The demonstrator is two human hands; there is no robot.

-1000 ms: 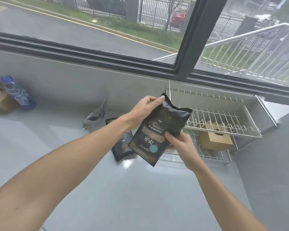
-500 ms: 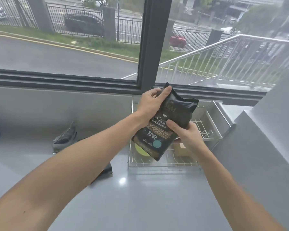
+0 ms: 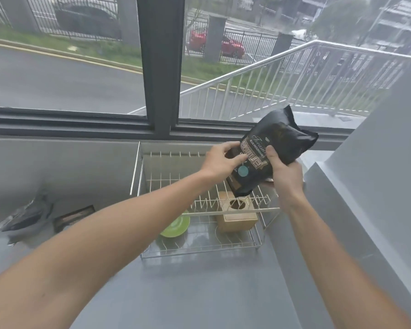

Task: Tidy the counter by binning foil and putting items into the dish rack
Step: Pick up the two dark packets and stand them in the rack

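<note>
A black coffee bag (image 3: 274, 148) hangs tilted above the right end of the wire dish rack (image 3: 138, 172). My right hand (image 3: 284, 172) grips its lower right side. My left hand (image 3: 221, 161) rests its fingers on the bag's left edge, thumb and fingers spread around it. The rack stands on the grey counter under the window. On the counter at the left lie a crumpled silver foil piece (image 3: 25, 217) and a second dark packet (image 3: 73, 217), partly hidden by my left forearm.
Inside the rack sit a green plate (image 3: 176, 227) and a brown cardboard box (image 3: 235, 216) with a round hole on top. A grey slanted wall (image 3: 370, 186) rises close to the rack's right side. The window sill runs behind the rack.
Both hands carried the bag to the right and over the rack. My left hand slid from the bag's top down to its left side. The view turned right.
</note>
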